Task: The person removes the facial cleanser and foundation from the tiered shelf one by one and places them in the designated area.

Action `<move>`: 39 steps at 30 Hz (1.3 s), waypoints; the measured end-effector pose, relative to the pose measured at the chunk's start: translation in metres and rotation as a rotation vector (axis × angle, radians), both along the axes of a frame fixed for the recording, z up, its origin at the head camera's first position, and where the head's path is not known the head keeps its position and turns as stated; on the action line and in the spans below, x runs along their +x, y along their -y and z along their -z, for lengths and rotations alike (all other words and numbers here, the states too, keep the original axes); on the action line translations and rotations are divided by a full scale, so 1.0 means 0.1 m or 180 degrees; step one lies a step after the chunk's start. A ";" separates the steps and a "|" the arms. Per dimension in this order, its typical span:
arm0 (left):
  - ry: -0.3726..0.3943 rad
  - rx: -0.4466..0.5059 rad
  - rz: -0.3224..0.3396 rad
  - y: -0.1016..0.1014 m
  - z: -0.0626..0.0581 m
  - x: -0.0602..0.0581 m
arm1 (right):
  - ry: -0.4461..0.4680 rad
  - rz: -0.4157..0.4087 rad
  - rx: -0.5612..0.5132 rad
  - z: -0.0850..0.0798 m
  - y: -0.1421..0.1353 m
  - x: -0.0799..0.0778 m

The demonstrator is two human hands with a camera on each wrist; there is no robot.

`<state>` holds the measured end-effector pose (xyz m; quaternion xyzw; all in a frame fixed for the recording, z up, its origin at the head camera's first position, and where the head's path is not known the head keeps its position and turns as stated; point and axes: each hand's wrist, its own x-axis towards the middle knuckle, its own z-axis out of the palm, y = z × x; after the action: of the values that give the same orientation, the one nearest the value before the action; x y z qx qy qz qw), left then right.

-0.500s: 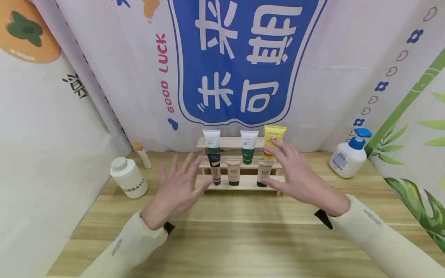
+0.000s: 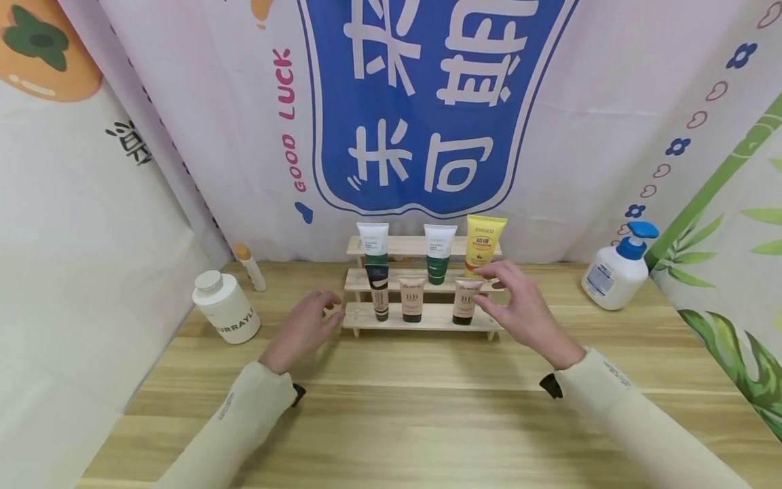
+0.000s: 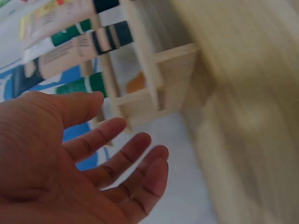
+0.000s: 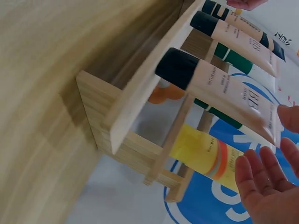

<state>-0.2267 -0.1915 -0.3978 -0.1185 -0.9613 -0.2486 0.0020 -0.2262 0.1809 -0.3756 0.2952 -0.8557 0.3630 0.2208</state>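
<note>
A three-step wooden rack [image 2: 436,318] holds several upright tubes. Loosely bent, the fingers of my left hand [image 2: 305,327] hover by the rack's left end and hold nothing; in the left wrist view they look apart from the wood. My right hand [image 2: 527,309] is at the right end, thumb and fingers spread about the upper part of a beige BB cream tube [image 2: 464,302], without a visible grip. Behind it stands a yellow tube [image 2: 482,241]. A second BB tube [image 2: 412,302] and a black-and-beige tube [image 2: 379,299] share the front step.
Two white-and-green tubes [image 2: 437,251] stand on the higher steps. At left are a white bottle [image 2: 229,312] and an orange-capped stick [image 2: 250,268]. A blue-topped pump bottle [image 2: 611,275] stands far right. A printed curtain [image 2: 586,176] hangs behind the table [image 2: 391,414].
My left hand has gone from widely spread to loosely bent fingers beside the rack's left end. The right hand has lowered slightly and drawn its fingers in at the right end. The tubes stay in place.
</note>
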 end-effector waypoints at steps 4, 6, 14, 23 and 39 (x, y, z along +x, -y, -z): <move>0.0134 0.0026 0.0040 0.00 0.11 -0.09 | 0.0120 0.0064 -0.0159 0.07 0.03 -0.02; 0.0183 0.0052 0.0042 0.00 0.16 -0.12 | 0.0173 0.0036 -0.0239 0.10 0.04 -0.03; 0.0154 0.0188 0.0099 -0.03 0.26 -0.20 | 0.0249 0.0084 -0.0318 0.18 0.06 -0.03; 0.0173 0.0231 0.0052 -0.06 0.29 -0.21 | 0.0262 0.0096 -0.0418 0.23 0.07 -0.03; 0.0188 0.0351 0.0050 -0.01 0.34 -0.20 | -0.0113 0.0273 -0.0599 0.09 -0.26 0.06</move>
<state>-0.2465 -0.1903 -0.4314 -0.1182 -0.9449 -0.3046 -0.0219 -0.2206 0.2070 -0.3847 0.2427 -0.8256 0.4267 0.2781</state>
